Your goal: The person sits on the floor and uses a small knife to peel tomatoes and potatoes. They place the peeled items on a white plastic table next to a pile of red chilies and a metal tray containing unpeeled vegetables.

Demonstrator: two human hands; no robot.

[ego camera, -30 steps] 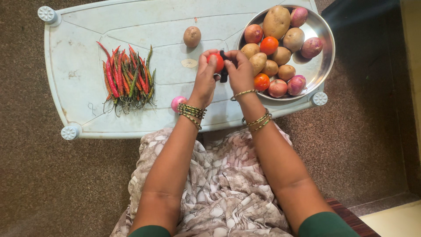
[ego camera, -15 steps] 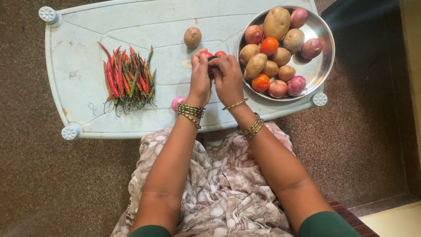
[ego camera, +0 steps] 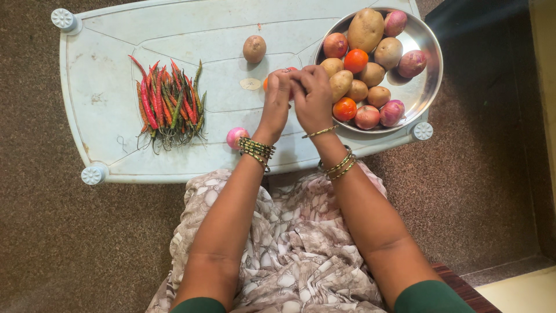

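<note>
A pale blue plastic table (ego camera: 116, 35) stands on brown speckled carpet (ego camera: 486, 191).

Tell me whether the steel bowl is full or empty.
Mostly full: the steel bowl holds potatoes, tomatoes and onions; some bare metal shows.

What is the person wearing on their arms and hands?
Both forearms are bare. The left hand has a stack of green and gold bangles at its wrist. The right hand has thin gold bangles too. Dark green sleeves cover the upper arms.
</note>
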